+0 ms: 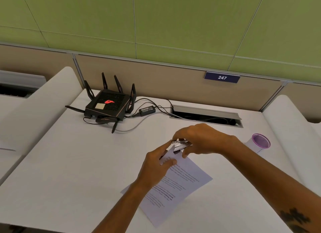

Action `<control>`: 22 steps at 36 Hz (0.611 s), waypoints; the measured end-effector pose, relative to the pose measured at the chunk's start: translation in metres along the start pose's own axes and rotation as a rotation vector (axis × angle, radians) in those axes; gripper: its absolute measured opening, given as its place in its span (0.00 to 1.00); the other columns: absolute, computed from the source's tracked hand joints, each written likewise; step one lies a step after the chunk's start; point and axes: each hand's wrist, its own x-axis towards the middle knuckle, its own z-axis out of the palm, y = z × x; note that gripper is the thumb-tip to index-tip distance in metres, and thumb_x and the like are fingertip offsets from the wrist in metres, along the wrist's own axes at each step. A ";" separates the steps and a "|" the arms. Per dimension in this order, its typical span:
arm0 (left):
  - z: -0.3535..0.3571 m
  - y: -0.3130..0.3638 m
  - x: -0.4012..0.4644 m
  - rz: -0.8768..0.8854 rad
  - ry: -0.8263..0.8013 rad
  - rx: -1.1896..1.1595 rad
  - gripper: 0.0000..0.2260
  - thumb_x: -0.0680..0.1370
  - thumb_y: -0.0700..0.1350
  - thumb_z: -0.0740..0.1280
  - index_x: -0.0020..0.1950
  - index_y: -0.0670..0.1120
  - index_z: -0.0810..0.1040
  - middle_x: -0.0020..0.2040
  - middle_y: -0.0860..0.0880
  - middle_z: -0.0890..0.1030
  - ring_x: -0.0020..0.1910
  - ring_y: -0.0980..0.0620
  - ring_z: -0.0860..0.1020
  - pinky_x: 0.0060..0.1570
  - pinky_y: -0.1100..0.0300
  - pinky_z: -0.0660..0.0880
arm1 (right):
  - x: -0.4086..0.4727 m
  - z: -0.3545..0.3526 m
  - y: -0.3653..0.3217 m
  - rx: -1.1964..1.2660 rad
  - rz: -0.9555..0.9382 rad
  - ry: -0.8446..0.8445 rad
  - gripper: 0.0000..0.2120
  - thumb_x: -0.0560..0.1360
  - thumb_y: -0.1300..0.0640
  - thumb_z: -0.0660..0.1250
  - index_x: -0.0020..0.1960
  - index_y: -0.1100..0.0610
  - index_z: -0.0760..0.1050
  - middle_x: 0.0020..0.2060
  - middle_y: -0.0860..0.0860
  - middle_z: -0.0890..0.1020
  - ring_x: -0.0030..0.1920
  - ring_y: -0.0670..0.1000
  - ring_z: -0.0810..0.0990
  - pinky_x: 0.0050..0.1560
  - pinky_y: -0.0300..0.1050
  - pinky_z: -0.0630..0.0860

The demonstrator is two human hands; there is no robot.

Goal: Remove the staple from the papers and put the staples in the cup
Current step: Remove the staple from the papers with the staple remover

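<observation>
Staple extraction under way: the left hand (159,160) is pinching the lifted corner of the white printed papers (175,185) while the right hand (199,139) is squeezing a metal staple remover (181,143) there (staple itself indiscernible). Next, carrying it to the purple-rimmed white cup (260,142), well apart on the right.

A white desk (69,163) fills the lower half of the frame. In the centre-left, a black router (107,105) sits flat on the desk, with several antennas raised around its edges, a red logo lit on its top and a pale square sticker beside the logo. Just right of the router lies a black power adapter (147,109); black and grey cables (135,126) run from both toward an open cable port (206,116) with a raised metal flap, right of centre. Behind the desk stands a tan partition panel (156,79) carrying a blue plate (222,77) marked "247". Green wall panels (173,20) occupy the upper frame.
</observation>
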 end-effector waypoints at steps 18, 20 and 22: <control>-0.012 0.014 -0.003 -0.134 0.146 -0.139 0.05 0.82 0.55 0.72 0.56 0.62 0.79 0.48 0.62 0.87 0.47 0.61 0.87 0.37 0.67 0.81 | -0.022 0.017 -0.011 0.798 0.371 0.403 0.17 0.78 0.52 0.75 0.62 0.43 0.71 0.53 0.39 0.81 0.45 0.41 0.84 0.41 0.34 0.81; -0.013 0.018 -0.003 -0.147 0.173 -0.152 0.04 0.82 0.55 0.72 0.56 0.62 0.80 0.49 0.67 0.86 0.46 0.60 0.87 0.36 0.66 0.82 | -0.027 0.026 -0.023 0.880 0.384 0.504 0.15 0.78 0.54 0.75 0.60 0.45 0.73 0.51 0.40 0.82 0.49 0.40 0.84 0.46 0.33 0.80; -0.013 0.021 -0.003 -0.166 0.201 -0.182 0.04 0.82 0.56 0.72 0.56 0.61 0.81 0.49 0.67 0.86 0.45 0.58 0.88 0.37 0.65 0.83 | -0.031 0.038 -0.037 0.944 0.409 0.594 0.13 0.78 0.56 0.75 0.57 0.45 0.74 0.49 0.42 0.84 0.51 0.42 0.84 0.47 0.33 0.80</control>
